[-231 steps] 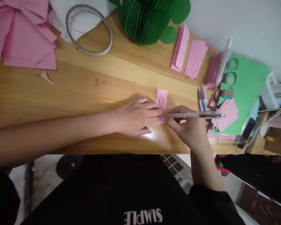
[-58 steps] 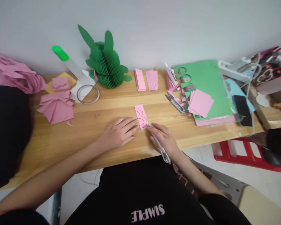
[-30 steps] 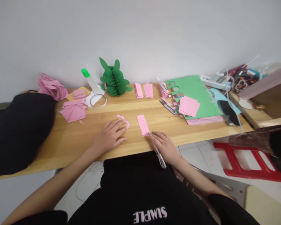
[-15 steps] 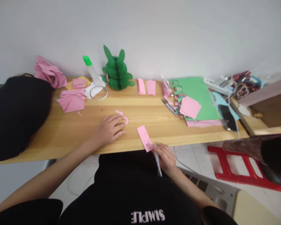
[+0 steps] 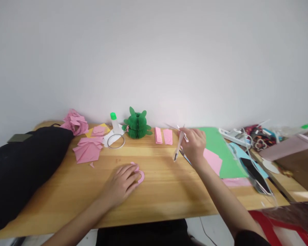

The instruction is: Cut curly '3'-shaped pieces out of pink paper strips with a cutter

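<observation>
My left hand [image 5: 125, 181] lies flat on the table, its fingers spread over a curvy pink paper cut-out [image 5: 141, 177] that is partly hidden beneath them. A pale, see-through pen [image 5: 179, 145] is held in my right hand [image 5: 194, 143], raised over the table's back right. Behind the fingers a glue tube [image 5: 185, 137] shows only in part, and blue-handled snips [image 5: 185, 157] lie beside the wrist. Two pink folded strips, a left one [image 5: 158, 135] and a right one [image 5: 167, 136], sit left of the pen. The green honeycomb paper figure [image 5: 137, 125] stands against the wall.
At the back left are crumpled pink paper [image 5: 75, 122], a glue stick [image 5: 114, 123], a ring [image 5: 108, 141] and folded pink paper [image 5: 87, 152]. A black bag [image 5: 28, 171] covers the left end. Green sheets [image 5: 228, 164], pink squares [image 5: 213, 160] and a phone [image 5: 254, 174] lie right.
My right hand has moved from the front edge up and away with the pen. The drawn-on pink strip beside it is out of sight. The view has tilted upward; my left hand stays on the cut-out.
</observation>
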A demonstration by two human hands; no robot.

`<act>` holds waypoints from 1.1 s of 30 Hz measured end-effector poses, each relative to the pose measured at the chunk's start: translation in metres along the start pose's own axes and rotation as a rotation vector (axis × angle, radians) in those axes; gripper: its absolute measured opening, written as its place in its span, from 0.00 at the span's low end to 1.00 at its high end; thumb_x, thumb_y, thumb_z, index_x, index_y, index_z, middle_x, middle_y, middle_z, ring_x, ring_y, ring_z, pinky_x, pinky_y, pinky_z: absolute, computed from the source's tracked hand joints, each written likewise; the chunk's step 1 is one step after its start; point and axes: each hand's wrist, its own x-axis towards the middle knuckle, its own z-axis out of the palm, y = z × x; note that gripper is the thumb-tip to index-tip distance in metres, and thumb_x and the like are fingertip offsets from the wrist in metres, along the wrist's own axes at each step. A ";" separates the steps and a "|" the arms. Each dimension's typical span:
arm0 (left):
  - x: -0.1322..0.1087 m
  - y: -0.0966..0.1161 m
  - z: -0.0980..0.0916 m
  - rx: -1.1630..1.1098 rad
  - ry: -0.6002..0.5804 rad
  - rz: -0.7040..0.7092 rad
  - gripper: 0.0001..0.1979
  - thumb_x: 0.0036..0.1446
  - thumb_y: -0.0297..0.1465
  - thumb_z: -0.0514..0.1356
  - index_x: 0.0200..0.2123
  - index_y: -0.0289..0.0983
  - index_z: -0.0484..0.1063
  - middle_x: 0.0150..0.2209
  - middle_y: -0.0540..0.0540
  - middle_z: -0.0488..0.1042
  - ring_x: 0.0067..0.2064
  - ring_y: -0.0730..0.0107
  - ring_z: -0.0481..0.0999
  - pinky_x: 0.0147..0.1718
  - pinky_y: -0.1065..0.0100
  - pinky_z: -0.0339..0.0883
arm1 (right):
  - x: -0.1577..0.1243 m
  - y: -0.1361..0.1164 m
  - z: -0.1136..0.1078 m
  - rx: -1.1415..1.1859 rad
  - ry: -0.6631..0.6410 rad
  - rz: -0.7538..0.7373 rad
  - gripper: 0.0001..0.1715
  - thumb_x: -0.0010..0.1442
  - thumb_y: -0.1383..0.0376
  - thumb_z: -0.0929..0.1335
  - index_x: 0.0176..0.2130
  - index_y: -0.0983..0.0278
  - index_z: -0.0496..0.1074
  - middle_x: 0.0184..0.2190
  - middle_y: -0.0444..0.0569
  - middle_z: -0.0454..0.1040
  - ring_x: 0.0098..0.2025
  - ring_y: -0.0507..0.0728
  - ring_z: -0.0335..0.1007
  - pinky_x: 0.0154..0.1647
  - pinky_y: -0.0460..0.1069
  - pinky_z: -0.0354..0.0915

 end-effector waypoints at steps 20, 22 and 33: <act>-0.003 -0.003 0.005 -0.049 -0.040 -0.030 0.15 0.70 0.35 0.52 0.51 0.39 0.75 0.59 0.40 0.73 0.59 0.52 0.71 0.54 0.52 0.70 | -0.043 0.022 0.059 0.044 -0.493 -0.181 0.17 0.68 0.75 0.61 0.39 0.61 0.76 0.32 0.49 0.78 0.37 0.58 0.66 0.39 0.52 0.56; -0.004 -0.003 0.005 -0.044 -0.032 -0.029 0.15 0.70 0.35 0.52 0.51 0.39 0.75 0.58 0.40 0.74 0.59 0.53 0.72 0.54 0.52 0.70 | -0.047 0.018 0.057 0.054 -0.518 -0.164 0.16 0.67 0.75 0.61 0.39 0.62 0.77 0.30 0.49 0.78 0.37 0.58 0.66 0.38 0.52 0.56; -0.003 -0.003 0.002 -0.029 -0.039 -0.031 0.15 0.70 0.35 0.51 0.52 0.41 0.74 0.56 0.40 0.75 0.58 0.53 0.73 0.52 0.52 0.72 | -0.047 0.018 0.066 0.186 -0.517 0.129 0.12 0.60 0.75 0.64 0.35 0.63 0.76 0.26 0.52 0.77 0.34 0.60 0.68 0.37 0.53 0.60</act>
